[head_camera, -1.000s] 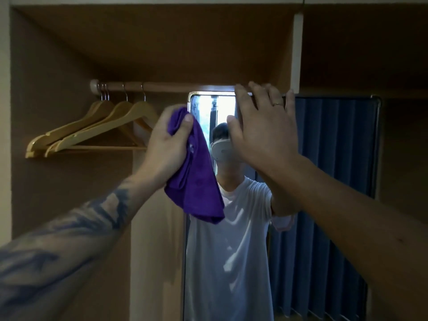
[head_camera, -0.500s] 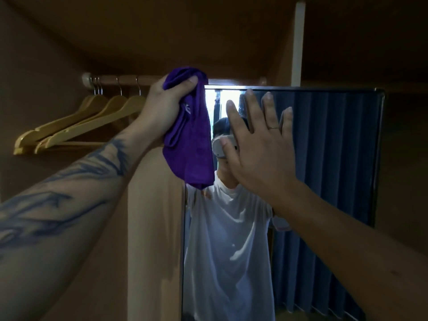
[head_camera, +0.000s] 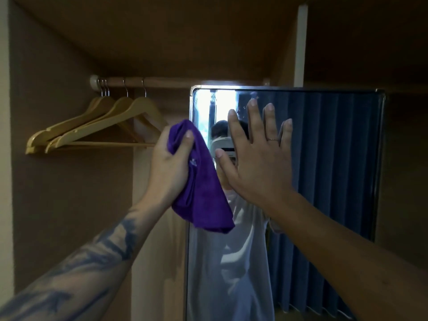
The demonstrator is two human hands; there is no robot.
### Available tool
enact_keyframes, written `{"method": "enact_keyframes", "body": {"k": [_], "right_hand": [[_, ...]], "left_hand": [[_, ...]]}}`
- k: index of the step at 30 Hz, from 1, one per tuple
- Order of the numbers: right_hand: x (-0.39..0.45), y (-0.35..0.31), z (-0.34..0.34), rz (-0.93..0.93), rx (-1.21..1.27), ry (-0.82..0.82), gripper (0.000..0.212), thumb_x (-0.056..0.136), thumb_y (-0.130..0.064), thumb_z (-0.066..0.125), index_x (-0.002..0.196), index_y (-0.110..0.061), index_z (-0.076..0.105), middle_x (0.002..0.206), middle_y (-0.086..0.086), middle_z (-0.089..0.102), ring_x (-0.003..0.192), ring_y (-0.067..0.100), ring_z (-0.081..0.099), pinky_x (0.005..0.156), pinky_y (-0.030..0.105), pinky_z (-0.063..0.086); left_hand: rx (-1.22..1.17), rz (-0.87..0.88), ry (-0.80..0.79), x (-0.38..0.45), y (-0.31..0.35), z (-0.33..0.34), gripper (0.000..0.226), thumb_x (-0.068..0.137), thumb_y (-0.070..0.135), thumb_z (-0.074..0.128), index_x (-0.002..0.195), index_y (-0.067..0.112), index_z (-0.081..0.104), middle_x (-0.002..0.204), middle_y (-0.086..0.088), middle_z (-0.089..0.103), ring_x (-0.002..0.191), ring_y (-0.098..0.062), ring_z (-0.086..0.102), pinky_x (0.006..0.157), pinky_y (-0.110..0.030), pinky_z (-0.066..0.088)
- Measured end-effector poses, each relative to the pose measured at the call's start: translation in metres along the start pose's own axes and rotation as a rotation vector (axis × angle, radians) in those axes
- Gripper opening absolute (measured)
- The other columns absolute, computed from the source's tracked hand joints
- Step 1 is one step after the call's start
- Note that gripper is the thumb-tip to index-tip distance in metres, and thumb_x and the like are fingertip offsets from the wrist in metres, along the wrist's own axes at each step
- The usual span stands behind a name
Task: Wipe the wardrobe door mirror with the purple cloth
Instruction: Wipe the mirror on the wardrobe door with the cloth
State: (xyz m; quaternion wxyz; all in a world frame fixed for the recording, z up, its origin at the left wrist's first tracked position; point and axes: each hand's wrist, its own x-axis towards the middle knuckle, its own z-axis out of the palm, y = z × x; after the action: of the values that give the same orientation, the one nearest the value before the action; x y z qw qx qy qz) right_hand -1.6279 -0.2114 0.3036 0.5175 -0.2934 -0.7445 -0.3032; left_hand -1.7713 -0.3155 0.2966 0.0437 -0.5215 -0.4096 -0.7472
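Observation:
The wardrobe door mirror (head_camera: 324, 158) is a tall framed pane right of centre, reflecting a blue curtain and a person in a white shirt. My left hand (head_camera: 170, 167) grips the purple cloth (head_camera: 201, 193) at the mirror's left edge; most of the cloth hangs down below my fist over the glass. My right hand (head_camera: 257, 156) lies flat on the upper part of the mirror, fingers spread and pointing up, with a ring on one finger.
Inside the open wardrobe a wooden rail (head_camera: 162, 82) carries several wooden hangers (head_camera: 97, 126) at the left. The wardrobe's brown back wall (head_camera: 69, 205) fills the left side. A white vertical strip (head_camera: 301, 45) rises above the mirror.
My left hand has come down with the cloth from the mirror's top left corner to its left edge. My right hand stays flat on the glass.

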Motion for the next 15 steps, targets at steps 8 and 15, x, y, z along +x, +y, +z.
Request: {"method": "enact_keyframes", "body": {"k": [8, 15], "right_hand": [[-0.001, 0.001, 0.006, -0.004, -0.028, 0.031, 0.075, 0.103, -0.064, 0.031, 0.165, -0.027, 0.011, 0.173, 0.012, 0.000, 0.159, 0.037, -0.005, 0.124, 0.066, 0.001], [-0.021, 0.001, 0.013, -0.022, -0.011, 0.029, 0.074, 0.103, -0.060, 0.037, 0.165, -0.026, 0.016, 0.173, 0.011, 0.002, 0.159, 0.036, -0.003, 0.125, 0.065, 0.001]], "left_hand": [[0.068, 0.095, 0.045, 0.059, 0.041, 0.005, 0.021, 0.102, 0.036, 0.058, 0.122, 0.027, 0.059, 0.099, 0.008, 0.066, 0.089, -0.008, 0.067, 0.090, -0.037, 0.057], [-0.038, -0.070, 0.004, -0.023, -0.013, -0.005, 0.018, 0.104, 0.026, 0.055, 0.118, 0.016, 0.061, 0.089, 0.009, 0.068, 0.082, -0.010, 0.065, 0.075, -0.024, 0.053]]}}
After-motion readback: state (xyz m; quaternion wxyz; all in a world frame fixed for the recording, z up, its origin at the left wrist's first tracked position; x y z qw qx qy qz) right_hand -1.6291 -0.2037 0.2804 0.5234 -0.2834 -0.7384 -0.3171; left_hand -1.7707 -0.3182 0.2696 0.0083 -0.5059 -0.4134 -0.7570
